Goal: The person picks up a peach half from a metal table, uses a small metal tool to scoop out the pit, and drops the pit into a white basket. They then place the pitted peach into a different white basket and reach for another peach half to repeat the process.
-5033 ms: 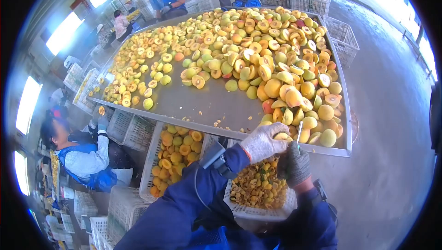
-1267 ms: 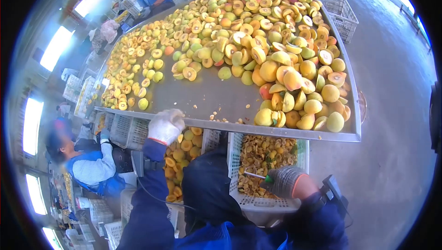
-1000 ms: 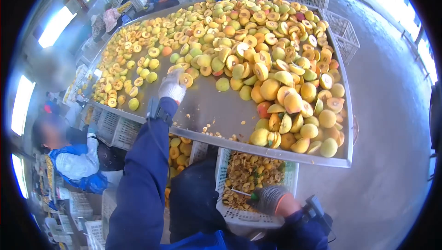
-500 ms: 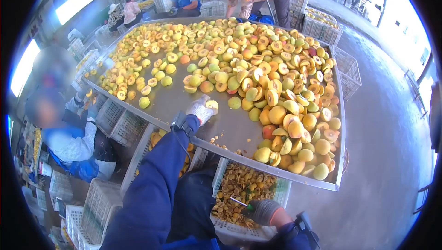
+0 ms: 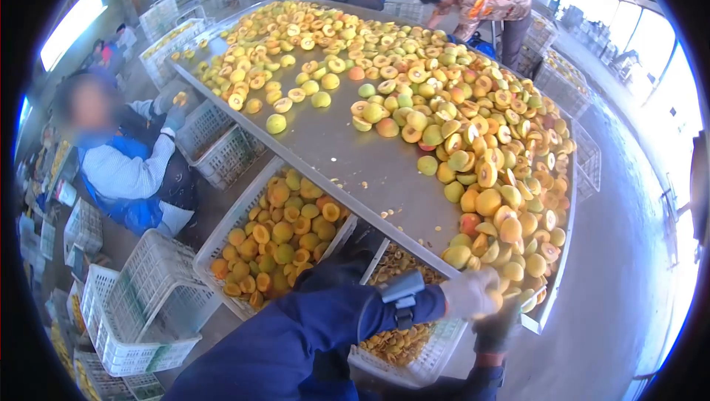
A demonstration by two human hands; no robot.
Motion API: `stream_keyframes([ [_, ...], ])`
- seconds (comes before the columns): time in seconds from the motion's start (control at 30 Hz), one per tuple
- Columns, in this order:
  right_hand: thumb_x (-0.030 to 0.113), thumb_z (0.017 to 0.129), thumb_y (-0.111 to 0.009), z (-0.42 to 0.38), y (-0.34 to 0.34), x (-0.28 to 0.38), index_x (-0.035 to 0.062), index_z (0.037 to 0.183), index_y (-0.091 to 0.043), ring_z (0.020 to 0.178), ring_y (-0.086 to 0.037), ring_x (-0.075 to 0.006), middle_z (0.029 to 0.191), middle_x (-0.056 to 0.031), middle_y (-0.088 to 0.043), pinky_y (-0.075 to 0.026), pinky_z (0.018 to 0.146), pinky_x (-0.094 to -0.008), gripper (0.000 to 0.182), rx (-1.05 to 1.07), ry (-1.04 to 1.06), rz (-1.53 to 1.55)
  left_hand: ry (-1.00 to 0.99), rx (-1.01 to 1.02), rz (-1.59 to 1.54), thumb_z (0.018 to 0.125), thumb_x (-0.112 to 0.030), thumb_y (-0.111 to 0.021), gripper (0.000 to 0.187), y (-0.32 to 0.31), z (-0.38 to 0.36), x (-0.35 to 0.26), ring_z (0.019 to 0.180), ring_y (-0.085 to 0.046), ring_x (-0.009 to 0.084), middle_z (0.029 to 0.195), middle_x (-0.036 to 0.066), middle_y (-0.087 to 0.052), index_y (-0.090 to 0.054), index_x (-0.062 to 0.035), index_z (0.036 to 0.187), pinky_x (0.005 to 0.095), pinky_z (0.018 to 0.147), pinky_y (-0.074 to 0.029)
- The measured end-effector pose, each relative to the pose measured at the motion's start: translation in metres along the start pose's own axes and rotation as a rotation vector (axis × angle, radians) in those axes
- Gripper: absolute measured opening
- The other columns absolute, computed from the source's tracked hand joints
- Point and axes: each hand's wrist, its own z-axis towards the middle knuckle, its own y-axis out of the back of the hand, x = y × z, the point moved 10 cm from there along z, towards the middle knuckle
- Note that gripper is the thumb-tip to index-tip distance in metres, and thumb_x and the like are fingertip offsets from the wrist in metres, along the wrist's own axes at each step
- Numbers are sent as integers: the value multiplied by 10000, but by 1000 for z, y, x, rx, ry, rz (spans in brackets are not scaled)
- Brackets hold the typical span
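A metal table point(image 5: 347, 172) bears a heap of halved and whole yellow-green fruit point(image 5: 481, 135). At its near right edge my left hand point(image 5: 470, 294), in a pale glove, is closed round a yellow fruit point(image 5: 492, 300). My right hand point(image 5: 497, 327), in a dark grey glove, is just beside and below it, blurred; its fingers and anything in them cannot be made out. Below the table edge stands a white crate point(image 5: 436, 357) with fruit scraps point(image 5: 396, 342).
A crate of fruit point(image 5: 281, 231) stands left of my arm. Empty crates point(image 5: 140, 305) are stacked at the lower left. A co-worker point(image 5: 126, 164) sits at left; another person point(image 5: 484, 2) bends over the table's far side. Others sit behind.
My left hand has moved right and nearer, from the table's middle to its near right edge. My right hand has risen from the scraps crate towards it. The view has shifted.
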Motion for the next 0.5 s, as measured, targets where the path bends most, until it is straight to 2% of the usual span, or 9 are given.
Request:
stream_keyframes([
  [0.03, 492, 1021, -441, 3, 10, -4, 73, 791, -499, 556, -551, -177, 696, -65, -548, -472, 463, -320, 481, 69, 268, -354, -89, -113, 255, 832, -200, -687, 291, 2, -5, 1, 715, -680, 255, 774, 163, -659, -578, -25, 1036, 387, 623, -532],
  [0.07, 422, 1038, -432, 2, 7, 5, 74, 788, -487, 641, -541, -148, 706, -43, -518, -511, 592, -327, 432, 109, 431, -724, -21, -122, 312, 820, -271, -673, 341, -5, 4, 30, 847, -681, 380, 885, 218, -685, -607, -43, 1065, 429, 767, -529],
  [0.13, 387, 1039, -442, 0, 2, -8, 68, 843, -511, 722, -556, -174, 785, -71, -540, -515, 688, -351, 381, 185, 513, -941, -45, -274, 359, 781, -238, -667, 326, 1, 9, 45, 820, -678, 399, 844, 216, -678, -602, -45, 1035, 476, 718, -527],
  [0.17, 284, 962, -562, 15, 28, -45, 38, 995, -552, 843, -591, -207, 923, -93, -585, -524, 767, -352, 248, 171, 145, -240, -73, -349, 428, 781, -260, -661, 318, 1, 11, 51, 815, -673, 407, 835, 213, -677, -611, -65, 1027, 493, 714, -518],
  [0.2, 181, 885, -681, 16, 26, -94, 9, 1146, -592, 964, -625, -239, 1061, -115, -631, -532, 847, -353, 325, 142, -272, 431, -17, -270, 374, 780, -267, -658, 312, 0, 11, 51, 808, -666, 417, 818, 210, -675, -615, -77, 1024, 500, 706, -514],
  [0.23, 186, 896, -662, 21, 27, -94, 12, 1143, -592, 951, -623, -245, 1053, -118, -628, -531, 836, -356, 310, 123, -279, 326, -71, -215, 403, 773, -315, -677, 343, -8, 17, 52, 775, -660, 431, 768, 203, -667, -616, -85, 1019, 495, 692, -513],
  [0.3, 196, 919, -623, 30, 4, -78, 19, 1137, -591, 926, -619, -255, 1039, -126, -623, -529, 814, -363, 282, 193, -100, -118, 34, -202, 504, 857, -278, -645, 339, 8, 10, 36, 880, -676, 373, 905, 196, -686, -584, -51, 1101, 484, 741, -524],
  [0.47, 221, 977, -528, 39, -13, -66, 35, 1120, -590, 864, -610, -281, 1003, -143, -609, -524, 758, -381, 243, 296, 94, -507, 135, -132, 541, 908, -204, -622, 247, 10, 15, 35, 913, -661, 259, 940, 124, -667, -579, -38, 1085, 399, 704, -524],
  [0.5, 226, 989, -509, 32, -2, -63, 38, 1117, -590, 852, -608, -286, 995, -147, -606, -523, 747, -384, 241, 289, 154, -633, 66, -134, 511, 870, -302, -643, 244, 18, 9, 22, 777, -671, 321, 780, 123, -673, -619, -91, 991, 428, 617, -504],
])
